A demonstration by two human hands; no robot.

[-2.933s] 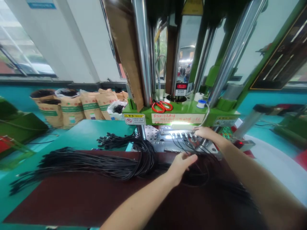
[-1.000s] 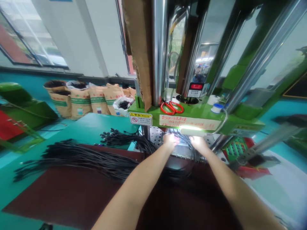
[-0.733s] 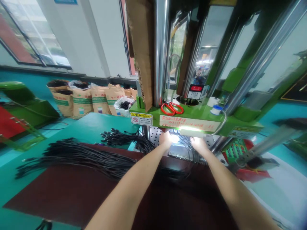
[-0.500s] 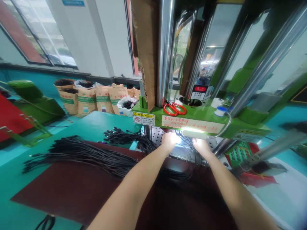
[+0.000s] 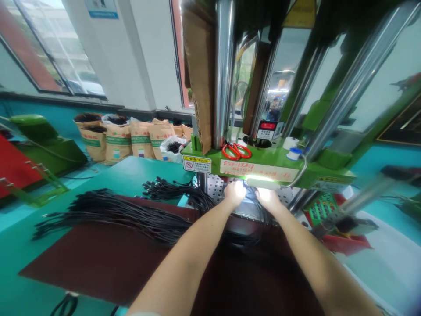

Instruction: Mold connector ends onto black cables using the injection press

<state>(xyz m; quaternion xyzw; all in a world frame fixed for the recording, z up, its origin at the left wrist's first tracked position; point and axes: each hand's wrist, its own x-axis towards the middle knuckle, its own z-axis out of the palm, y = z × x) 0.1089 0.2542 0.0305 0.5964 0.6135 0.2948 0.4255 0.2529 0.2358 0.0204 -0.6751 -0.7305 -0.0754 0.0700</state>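
Observation:
My left hand [image 5: 235,193] reaches under the green press, beside a perforated metal plate [image 5: 215,188]. My right hand [image 5: 268,198] is a short way to its right, over the metal mould area. Both hands look curled, but strong lamp glare washes out the fingers, and what they hold cannot be made out. Thin dark cables [image 5: 263,215] run between and below the hands, looping down toward the front. A large bundle of black cables [image 5: 131,215] lies to the left on a dark red-brown board [image 5: 88,259]. Another cable bundle, with its connector ends [image 5: 161,188] facing left, lies behind it.
A lit lamp [image 5: 263,181] hangs just above my hands on the green press [image 5: 213,151]. Red-handled scissors [image 5: 237,151] and a blue-and-white spool [image 5: 294,153] lie on the press. A red bin [image 5: 348,245] stands at right. Filled paper sacks [image 5: 120,140] line the wall.
My right hand has moved left, closer to my left hand, and its fingers are now more in the glare. The view has shifted slightly; the cable bundles lie as before.

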